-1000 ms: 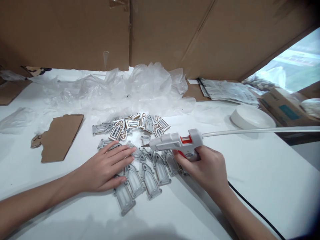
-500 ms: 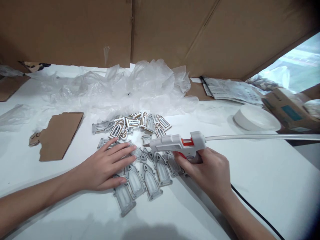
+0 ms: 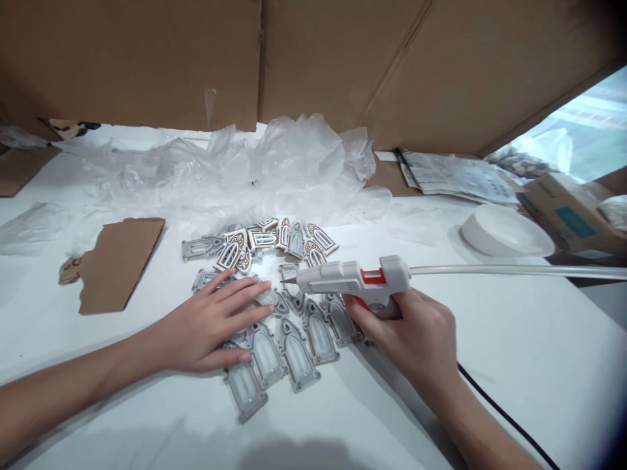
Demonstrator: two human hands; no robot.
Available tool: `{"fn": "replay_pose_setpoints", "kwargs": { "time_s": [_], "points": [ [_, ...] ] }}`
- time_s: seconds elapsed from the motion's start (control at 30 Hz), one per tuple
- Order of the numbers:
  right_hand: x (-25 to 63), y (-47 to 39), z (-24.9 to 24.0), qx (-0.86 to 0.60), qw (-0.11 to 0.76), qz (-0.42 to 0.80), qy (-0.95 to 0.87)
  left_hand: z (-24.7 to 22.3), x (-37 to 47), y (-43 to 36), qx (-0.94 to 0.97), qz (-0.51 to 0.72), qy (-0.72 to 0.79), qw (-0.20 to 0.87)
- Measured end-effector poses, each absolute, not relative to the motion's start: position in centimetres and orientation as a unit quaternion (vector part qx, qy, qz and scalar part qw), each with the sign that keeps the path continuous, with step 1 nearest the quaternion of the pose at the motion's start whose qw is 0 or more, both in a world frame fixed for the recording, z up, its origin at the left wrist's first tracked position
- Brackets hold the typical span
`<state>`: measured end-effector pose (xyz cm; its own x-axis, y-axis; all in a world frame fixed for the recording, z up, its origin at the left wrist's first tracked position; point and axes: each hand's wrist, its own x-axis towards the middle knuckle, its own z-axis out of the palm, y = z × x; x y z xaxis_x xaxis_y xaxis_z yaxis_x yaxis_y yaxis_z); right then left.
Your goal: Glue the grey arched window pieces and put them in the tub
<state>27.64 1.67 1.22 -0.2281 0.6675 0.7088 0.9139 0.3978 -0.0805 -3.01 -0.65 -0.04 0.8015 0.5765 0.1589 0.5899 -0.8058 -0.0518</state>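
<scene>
A white glue gun (image 3: 337,277) is in my right hand (image 3: 416,333), its metal nozzle pointing left over small window-shaped pieces. A long glue stick (image 3: 509,269) runs out of its back. My left hand (image 3: 210,326) lies flat with fingers spread, resting on some grey pieces and hiding parts of them. Several grey arched window pieces (image 3: 296,356) fan out in front, narrow ends away from me. Behind them is a loose heap of white and brown window pieces (image 3: 232,249) mixed with grey ones.
Crumpled clear plastic (image 3: 294,163) spans the back, under a large cardboard wall (image 3: 333,65). A torn cardboard piece (image 3: 122,264) lies at left. At right are a white bowl (image 3: 507,235), stacked papers (image 3: 455,176) and a cardboard box (image 3: 578,215). A black cord (image 3: 504,412) trails below my right wrist.
The glue gun and my right hand have shifted very slightly to the right. My left hand stays spread over the same pieces.
</scene>
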Motion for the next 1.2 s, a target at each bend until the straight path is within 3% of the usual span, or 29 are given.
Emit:
{"fn": "replay_pose_setpoints", "kwargs": {
  "time_s": [1.2],
  "points": [
    [27.89, 1.69, 1.22, -0.51, 0.363, -0.176, -0.759, -0.51, -3.0, -0.42, -0.942, -0.101, -0.32, -0.006]
  ]
}}
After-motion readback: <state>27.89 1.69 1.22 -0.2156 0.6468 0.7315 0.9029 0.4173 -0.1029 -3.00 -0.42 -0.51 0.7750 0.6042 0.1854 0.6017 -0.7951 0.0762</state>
